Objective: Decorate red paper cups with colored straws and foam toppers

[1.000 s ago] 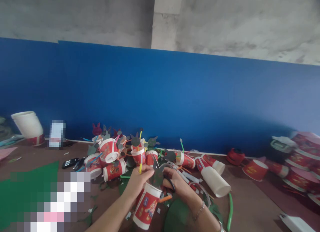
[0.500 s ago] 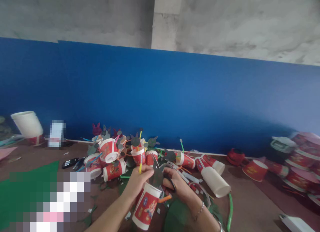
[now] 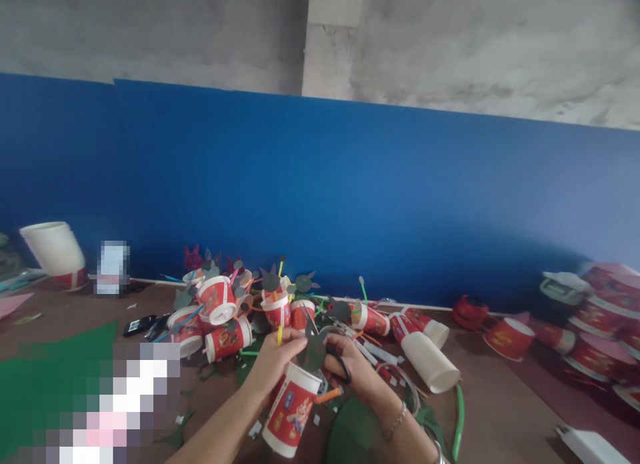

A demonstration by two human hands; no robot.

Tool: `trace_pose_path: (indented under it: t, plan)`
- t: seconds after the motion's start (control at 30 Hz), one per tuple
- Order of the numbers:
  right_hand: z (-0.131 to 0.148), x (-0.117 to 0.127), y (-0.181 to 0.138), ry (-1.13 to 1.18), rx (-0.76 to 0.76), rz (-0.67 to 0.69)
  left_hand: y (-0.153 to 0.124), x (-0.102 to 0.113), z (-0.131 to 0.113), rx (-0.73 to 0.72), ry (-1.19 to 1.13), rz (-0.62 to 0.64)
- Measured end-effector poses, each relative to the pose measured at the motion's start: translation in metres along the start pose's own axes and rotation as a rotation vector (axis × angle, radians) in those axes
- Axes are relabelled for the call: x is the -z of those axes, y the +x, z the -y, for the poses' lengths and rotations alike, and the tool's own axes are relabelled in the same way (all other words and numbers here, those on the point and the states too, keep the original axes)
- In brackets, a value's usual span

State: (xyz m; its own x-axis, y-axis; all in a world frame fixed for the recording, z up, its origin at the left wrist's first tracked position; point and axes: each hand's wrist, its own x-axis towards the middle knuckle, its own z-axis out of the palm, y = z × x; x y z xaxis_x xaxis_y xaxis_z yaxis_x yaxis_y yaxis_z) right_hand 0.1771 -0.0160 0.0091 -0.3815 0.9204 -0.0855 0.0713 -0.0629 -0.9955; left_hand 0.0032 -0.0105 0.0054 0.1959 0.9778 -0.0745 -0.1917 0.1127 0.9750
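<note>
My left hand point(image 3: 280, 359) pinches the edge of a dark green paper disc point(image 3: 315, 355) with thumb and fingers. The disc stands at the rim of a red and white printed paper cup point(image 3: 294, 411), which is tilted just below that hand. A yellow straw piece point(image 3: 280, 335) shows at the left hand, and an orange straw point(image 3: 329, 395) juts from the cup's right side. My right hand point(image 3: 353, 363) is closed around the black-handled scissors point(image 3: 341, 365). Their blades point up and left behind the disc; whether they touch the paper is hidden.
Several decorated cups point(image 3: 227, 339) with straws and paper animal heads pile up beyond my hands. Stacked white cups point(image 3: 431, 364) lie to the right, near a green tube point(image 3: 459, 424). Green sheet point(image 3: 65, 351) covers the left. Blue partition point(image 3: 320, 197) closes the back.
Both hands, the cup and the scissors hold nearly the same pose. The view has shifted very slightly, and the disc appears turned a little more toward me.
</note>
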Motion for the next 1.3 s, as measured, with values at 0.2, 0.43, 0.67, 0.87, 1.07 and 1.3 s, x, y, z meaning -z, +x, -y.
trace_pose_path:
  t: [0.2, 0.43, 0.67, 0.87, 1.07, 1.3]
  plan:
    - [-0.003, 0.003, 0.001, 0.004, 0.014, 0.019, -0.001, 0.0, -0.003, -0.005, 0.012, 0.009]
    - [-0.002, 0.004, 0.0, 0.003, 0.032, 0.024, 0.0, 0.001, -0.003, 0.008, 0.035, 0.008]
    - [0.004, 0.008, -0.002, -0.04, 0.065, 0.054, -0.003, 0.0, -0.013, 0.034, 0.029, 0.03]
    - [0.011, 0.011, -0.006, -0.071, 0.032, 0.066, -0.003, 0.001, -0.014, 0.057, 0.034, 0.064]
    - [0.007, 0.012, -0.001, -0.147, 0.006, -0.023, -0.006, -0.001, -0.018, 0.065, 0.002, 0.035]
    - [0.002, 0.034, 0.004, -0.712, -0.095, -0.357, -0.002, 0.003, -0.018, -0.027, -0.042, -0.162]
